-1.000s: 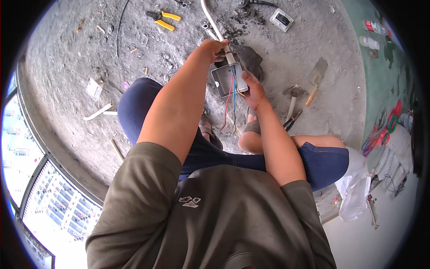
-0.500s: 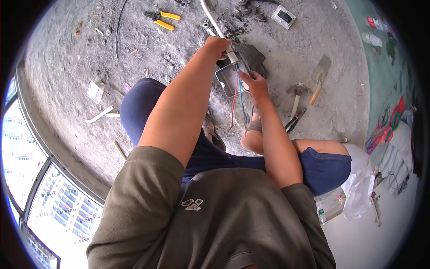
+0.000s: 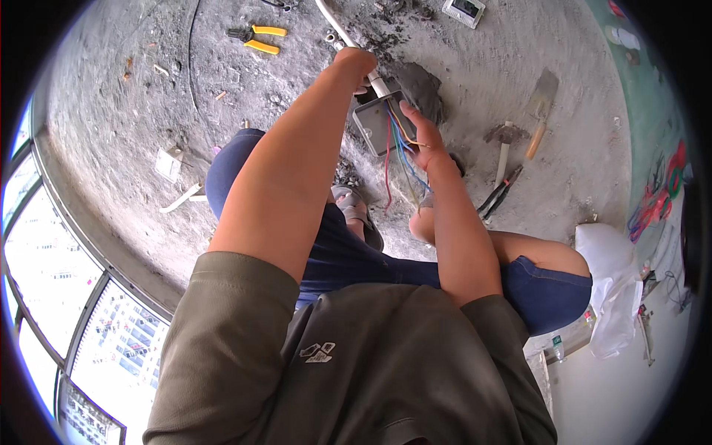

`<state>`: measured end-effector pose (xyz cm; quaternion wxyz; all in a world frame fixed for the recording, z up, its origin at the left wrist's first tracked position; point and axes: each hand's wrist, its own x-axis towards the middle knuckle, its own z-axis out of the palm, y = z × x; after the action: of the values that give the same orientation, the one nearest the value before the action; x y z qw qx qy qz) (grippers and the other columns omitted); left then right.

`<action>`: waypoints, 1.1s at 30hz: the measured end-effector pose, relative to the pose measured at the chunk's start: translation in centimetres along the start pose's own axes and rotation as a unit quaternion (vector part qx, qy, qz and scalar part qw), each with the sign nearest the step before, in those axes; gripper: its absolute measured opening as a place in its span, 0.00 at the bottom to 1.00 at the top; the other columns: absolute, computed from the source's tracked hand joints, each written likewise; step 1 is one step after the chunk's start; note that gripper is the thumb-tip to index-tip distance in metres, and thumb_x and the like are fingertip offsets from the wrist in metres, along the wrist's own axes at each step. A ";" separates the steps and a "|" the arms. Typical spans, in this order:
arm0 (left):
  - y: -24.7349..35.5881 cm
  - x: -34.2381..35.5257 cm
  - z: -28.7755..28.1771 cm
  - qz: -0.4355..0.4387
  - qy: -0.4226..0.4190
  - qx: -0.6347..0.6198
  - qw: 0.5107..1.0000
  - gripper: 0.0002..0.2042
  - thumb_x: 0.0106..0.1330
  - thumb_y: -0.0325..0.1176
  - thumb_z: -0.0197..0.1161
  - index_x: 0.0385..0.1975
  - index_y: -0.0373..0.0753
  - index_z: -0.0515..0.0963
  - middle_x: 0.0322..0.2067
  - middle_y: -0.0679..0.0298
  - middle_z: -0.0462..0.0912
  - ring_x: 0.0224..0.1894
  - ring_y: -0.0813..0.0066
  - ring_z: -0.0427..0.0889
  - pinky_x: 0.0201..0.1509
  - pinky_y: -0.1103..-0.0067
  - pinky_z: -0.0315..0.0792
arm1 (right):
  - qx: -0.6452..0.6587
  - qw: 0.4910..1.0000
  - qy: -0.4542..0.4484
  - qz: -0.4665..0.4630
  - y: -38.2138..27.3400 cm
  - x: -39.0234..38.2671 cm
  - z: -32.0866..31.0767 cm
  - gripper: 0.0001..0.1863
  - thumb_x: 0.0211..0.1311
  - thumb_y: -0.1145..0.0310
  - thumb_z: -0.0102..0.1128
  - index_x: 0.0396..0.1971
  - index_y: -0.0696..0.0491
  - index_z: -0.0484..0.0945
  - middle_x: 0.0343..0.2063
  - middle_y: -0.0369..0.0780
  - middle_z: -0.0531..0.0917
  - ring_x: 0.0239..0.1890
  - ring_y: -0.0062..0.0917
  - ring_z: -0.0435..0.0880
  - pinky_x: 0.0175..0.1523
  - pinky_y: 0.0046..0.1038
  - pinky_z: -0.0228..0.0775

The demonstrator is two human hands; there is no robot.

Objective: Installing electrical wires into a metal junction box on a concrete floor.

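While the left hand (image 3: 359, 65) grips the white pipe (image 3: 335, 23) beyond the far edge of the grey box (image 3: 373, 127), the right hand (image 3: 424, 139) grasps the box's right edge, beside coloured wires (image 3: 387, 174).

Rough grey concrete floor (image 3: 111, 104), crazy dusty. Scattered across it: yellow-handled pliers (image 3: 243, 35), thin dark cable (image 3: 190, 67), white pipe offcut (image 3: 179, 198), dark mound (image 3: 424, 85), wooden-handled trowel (image 3: 542, 110), hammer (image 3: 503, 157), red-and-black-handled cutters (image 3: 498, 196) just beside hammer.
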<state>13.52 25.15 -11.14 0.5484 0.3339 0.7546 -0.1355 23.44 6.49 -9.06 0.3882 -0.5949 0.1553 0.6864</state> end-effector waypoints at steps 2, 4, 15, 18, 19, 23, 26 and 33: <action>-0.5 0.0 -0.8 0.011 -0.068 -0.056 0.996 0.07 0.57 0.33 0.59 0.30 0.37 0.77 0.26 0.61 0.80 0.22 0.69 0.80 0.25 0.68 0.78 | 0.015 1.000 0.006 0.023 0.3 -0.2 0.3 0.24 0.48 0.57 0.69 0.43 0.55 0.78 0.33 0.35 0.82 0.34 0.20 0.78 0.41 0.28 0.69; -0.5 0.5 -0.9 0.000 -0.098 -0.076 0.992 0.08 0.58 0.36 0.61 0.27 0.37 0.76 0.23 0.63 0.79 0.21 0.71 0.79 0.26 0.67 0.78 | 0.027 0.993 0.030 -0.109 1.1 0.2 0.7 0.18 0.46 0.54 0.71 0.30 0.53 0.83 0.24 0.31 0.79 0.22 0.13 0.70 0.26 0.21 0.60; -0.7 1.3 0.2 0.005 -0.035 -0.047 0.998 0.11 0.62 0.41 0.61 0.23 0.40 0.76 0.15 0.66 0.76 0.12 0.75 0.74 0.14 0.74 0.71 | -0.272 0.883 0.198 -0.328 1.0 -0.7 2.1 0.20 0.46 0.54 0.71 0.26 0.58 0.83 0.17 0.31 0.80 0.21 0.13 0.72 0.28 0.19 0.63; -0.7 1.0 0.1 0.002 -0.022 -0.087 0.996 0.05 0.55 0.30 0.61 0.27 0.35 0.78 0.23 0.60 0.80 0.19 0.72 0.79 0.17 0.74 0.75 | -0.253 0.886 0.207 -0.328 1.3 -0.3 1.8 0.19 0.45 0.56 0.72 0.25 0.58 0.83 0.17 0.31 0.79 0.21 0.12 0.72 0.27 0.20 0.63; -0.5 0.9 0.2 0.003 -0.021 -0.086 0.996 0.05 0.55 0.30 0.61 0.27 0.35 0.78 0.23 0.60 0.80 0.19 0.72 0.79 0.17 0.74 0.75 | -0.247 0.895 0.204 -0.309 1.3 -0.2 1.8 0.18 0.46 0.57 0.72 0.25 0.58 0.83 0.18 0.30 0.80 0.22 0.13 0.73 0.28 0.19 0.63; -0.1 0.7 0.7 0.007 0.022 -0.049 0.999 0.05 0.55 0.29 0.59 0.27 0.35 0.78 0.22 0.60 0.80 0.18 0.72 0.79 0.17 0.75 0.75 | -0.093 0.953 0.130 -0.258 1.3 -0.4 2.0 0.23 0.41 0.53 0.73 0.27 0.59 0.83 0.19 0.34 0.80 0.22 0.20 0.76 0.30 0.25 0.66; -0.1 0.5 0.7 0.012 0.015 -0.030 0.999 0.06 0.56 0.31 0.58 0.26 0.35 0.78 0.21 0.61 0.80 0.18 0.72 0.79 0.18 0.75 0.76 | 0.086 0.969 0.084 -0.215 1.1 -0.8 2.4 0.19 0.41 0.57 0.75 0.24 0.59 0.82 0.21 0.32 0.78 0.22 0.16 0.72 0.27 0.22 0.62; -0.6 0.8 -0.1 0.016 -0.038 -0.043 0.998 0.08 0.57 0.35 0.60 0.27 0.37 0.79 0.22 0.62 0.81 0.19 0.72 0.80 0.20 0.72 0.77 | 0.102 0.972 0.135 -0.161 1.0 -1.5 3.4 0.17 0.47 0.63 0.72 0.29 0.62 0.82 0.28 0.36 0.81 0.27 0.17 0.77 0.35 0.20 0.67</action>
<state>12.91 25.05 -11.94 0.5927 0.3167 0.7329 -0.1061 20.34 7.63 -7.05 0.5276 -0.6562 0.1779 0.5092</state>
